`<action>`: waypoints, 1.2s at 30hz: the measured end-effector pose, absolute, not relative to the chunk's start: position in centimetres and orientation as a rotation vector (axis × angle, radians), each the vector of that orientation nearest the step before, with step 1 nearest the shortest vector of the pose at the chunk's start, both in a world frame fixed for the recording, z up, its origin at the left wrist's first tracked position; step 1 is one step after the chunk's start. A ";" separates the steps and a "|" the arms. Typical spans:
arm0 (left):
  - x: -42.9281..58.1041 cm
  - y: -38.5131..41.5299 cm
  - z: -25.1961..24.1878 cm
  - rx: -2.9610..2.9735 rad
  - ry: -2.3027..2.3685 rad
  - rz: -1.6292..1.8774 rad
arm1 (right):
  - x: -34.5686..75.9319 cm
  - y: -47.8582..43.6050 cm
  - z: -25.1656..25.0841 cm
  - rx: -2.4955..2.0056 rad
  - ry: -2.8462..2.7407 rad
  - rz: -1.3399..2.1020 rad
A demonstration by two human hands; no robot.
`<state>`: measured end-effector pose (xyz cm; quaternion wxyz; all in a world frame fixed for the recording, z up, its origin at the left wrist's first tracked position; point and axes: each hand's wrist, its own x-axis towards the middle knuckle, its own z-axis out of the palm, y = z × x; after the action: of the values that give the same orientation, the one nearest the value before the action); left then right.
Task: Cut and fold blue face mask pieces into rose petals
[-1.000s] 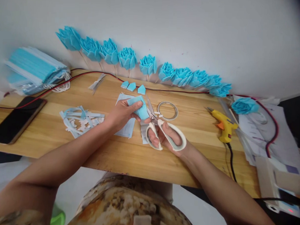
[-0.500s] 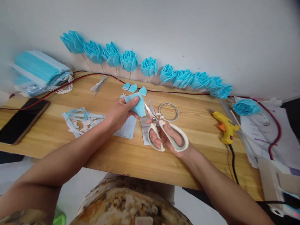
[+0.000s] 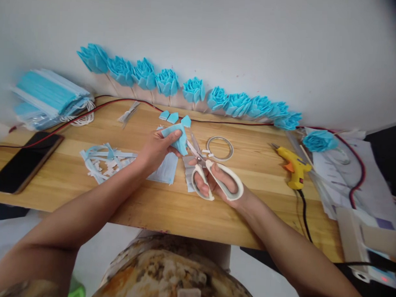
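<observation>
Between thumb and fingers, my left hand [image 3: 158, 148] pinches a piece of blue mask fabric [image 3: 179, 139]. My right hand [image 3: 221, 182] has its fingers through the handles of white-handled scissors [image 3: 200, 160]. The blades are slightly parted and point up and left, close to the fabric's right edge. Just beyond the fabric lie three small pointed blue pieces [image 3: 173, 117]. Under my left hand rests a pale blue sheet [image 3: 164, 170], partly covered. A grey strip [image 3: 189, 173] lies beneath the scissors, and a roll of tape [image 3: 220, 148] is to their right.
Blue fabric flowers [image 3: 194, 90] line the wall. At left are stacked face masks [image 3: 47, 93], a phone [image 3: 25, 162] and strip scraps [image 3: 106, 160]. A yellow glue gun [image 3: 291, 166], papers [image 3: 349, 175] and another flower [image 3: 320, 140] are at right. A red-black cable [image 3: 128, 99] crosses the back.
The view has shifted slightly, so most things sit a little further left. Both hands keep their holds, and the scissors' blades look a little closer together.
</observation>
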<state>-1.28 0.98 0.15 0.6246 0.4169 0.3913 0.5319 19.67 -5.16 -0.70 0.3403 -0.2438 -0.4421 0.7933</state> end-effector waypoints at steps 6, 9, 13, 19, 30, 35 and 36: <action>-0.8 0.6 -0.3 1.012 0.875 1.153 | 19.8 -5.0 -1.1 -0.643 -1.188 2.044; -0.7 0.2 -0.5 1.035 0.858 1.122 | 19.8 -4.9 -1.3 -0.637 -1.241 2.014; -0.5 0.0 -0.5 1.054 0.814 1.092 | 19.7 -5.0 -1.4 -0.668 -1.255 1.979; -0.6 0.4 -0.6 0.956 0.844 1.156 | 19.6 -5.0 -1.4 -0.675 -1.162 1.996; -0.6 0.2 -0.2 0.931 0.886 1.153 | 19.3 -5.4 -0.5 -0.788 -1.163 1.889; -0.7 0.3 -0.1 0.917 0.888 1.152 | 19.2 -5.5 0.0 -0.829 -1.161 1.860; -0.7 0.3 -0.1 0.919 0.892 1.150 | 19.2 -5.5 0.0 -0.836 -1.163 1.854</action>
<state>-0.69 0.27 -0.11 0.6520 0.4048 0.3931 0.5065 19.17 -5.53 0.04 0.3889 -0.3287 -0.4574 0.7291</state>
